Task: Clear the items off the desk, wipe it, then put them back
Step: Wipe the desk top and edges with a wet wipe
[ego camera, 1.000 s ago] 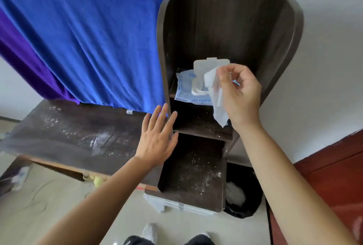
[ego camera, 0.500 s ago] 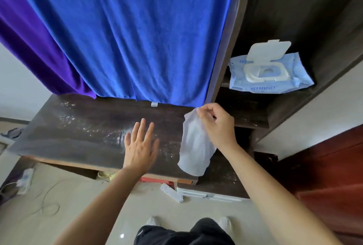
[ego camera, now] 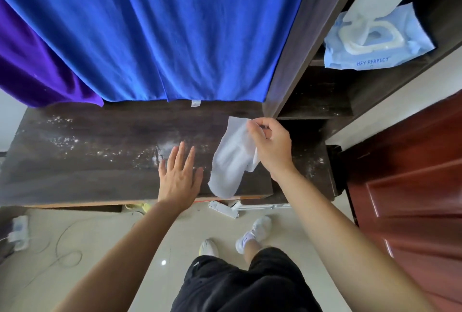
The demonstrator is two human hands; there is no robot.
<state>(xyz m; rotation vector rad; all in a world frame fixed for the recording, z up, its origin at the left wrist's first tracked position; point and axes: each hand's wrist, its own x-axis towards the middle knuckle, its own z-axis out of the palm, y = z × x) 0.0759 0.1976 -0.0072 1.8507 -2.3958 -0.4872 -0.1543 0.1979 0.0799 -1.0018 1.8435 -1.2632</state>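
Blue cloth (ego camera: pixel 175 31) hangs at 12 o'clock, reaching the desk's back edge. Desk (ego camera: pixel 75 174), white-specked, spans 9 to 3. Wipe pack (ego camera: pixel 375 46), lid up, sits in shelf (ego camera: pixel 295 49) at 2. Wipe (ego camera: pixel 228 164) dangles at centre, its top pinched by right hand (ego camera: pixel 271 144). Left hand (ego camera: pixel 178 174), fingers straight and spread, lies at the wipe's 9 over the desk; contact unclear.

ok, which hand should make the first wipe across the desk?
Right. The right hand pinches the wet wipe, which hangs over the dusty desk. The left hand is spread flat near the desk's front edge, holding nothing.
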